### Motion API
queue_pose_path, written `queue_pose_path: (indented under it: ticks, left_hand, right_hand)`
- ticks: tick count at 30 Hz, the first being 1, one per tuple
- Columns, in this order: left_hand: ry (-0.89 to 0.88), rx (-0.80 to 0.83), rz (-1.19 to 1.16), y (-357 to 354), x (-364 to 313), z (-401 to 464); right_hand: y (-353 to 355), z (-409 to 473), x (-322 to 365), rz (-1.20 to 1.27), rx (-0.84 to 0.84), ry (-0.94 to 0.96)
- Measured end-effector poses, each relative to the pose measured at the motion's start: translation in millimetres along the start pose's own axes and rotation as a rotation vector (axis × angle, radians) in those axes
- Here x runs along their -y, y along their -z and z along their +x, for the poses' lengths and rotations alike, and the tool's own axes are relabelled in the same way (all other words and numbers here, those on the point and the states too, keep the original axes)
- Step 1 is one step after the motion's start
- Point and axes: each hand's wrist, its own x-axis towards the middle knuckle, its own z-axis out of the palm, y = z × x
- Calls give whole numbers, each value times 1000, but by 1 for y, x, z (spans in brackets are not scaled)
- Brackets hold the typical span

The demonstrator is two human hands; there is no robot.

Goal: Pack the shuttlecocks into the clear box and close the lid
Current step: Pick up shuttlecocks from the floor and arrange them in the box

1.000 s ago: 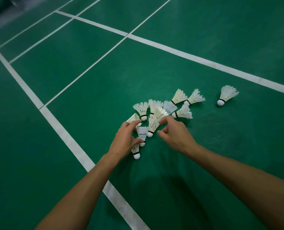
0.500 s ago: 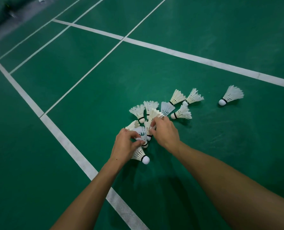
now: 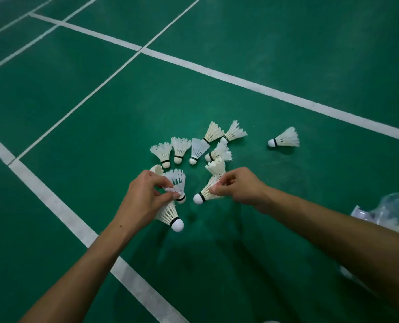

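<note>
Several white feather shuttlecocks (image 3: 197, 151) lie clustered on the green court floor. One lone shuttlecock (image 3: 284, 139) lies apart to the right. My left hand (image 3: 142, 199) is closed around a bunch of shuttlecocks (image 3: 170, 214), one cork pointing down-right below my palm and another feathered one sticking up past my thumb. My right hand (image 3: 239, 186) pinches the feathers of one shuttlecock (image 3: 202, 194), its cork pointing left, with another standing just behind my fingers. The clear box (image 3: 390, 209) shows at the right edge, partly hidden behind my right forearm.
White court lines (image 3: 61, 210) cross the green floor, one running under my left forearm. Open floor stretches beyond the cluster and to the left.
Both hands have closed on shuttlecocks and drawn apart a little, pulling them out of the cluster toward me. The clear box has come into view at the right edge.
</note>
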Motion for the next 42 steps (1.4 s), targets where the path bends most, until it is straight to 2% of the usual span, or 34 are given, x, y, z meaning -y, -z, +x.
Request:
queue_pose_path:
  ticks: [9,17,24,29,35,42]
  left_hand:
    - [-321,149,-31,-45,-123,-22]
    - [-561,293,-68,-106,-249,-47]
    - [-829,389,22,-140,-313,-86]
    - [-836,408,46,-157,-324,-90]
    - [-835,431,62,-173,-319,-86]
    - [-825,438,53,-176,-310,-86]
  right_hand:
    - [113,-141,-17,-119,-78,-49]
    - [221,-298,-72,-14,-453,-103]
    - [236,-378,-149,175,-767,-115]
    - [225,-383,-194,71,-878,-132]
    - [204,-371,-210,-125,-862,-167]
    - [187,-346,-217,-120,-719,-185]
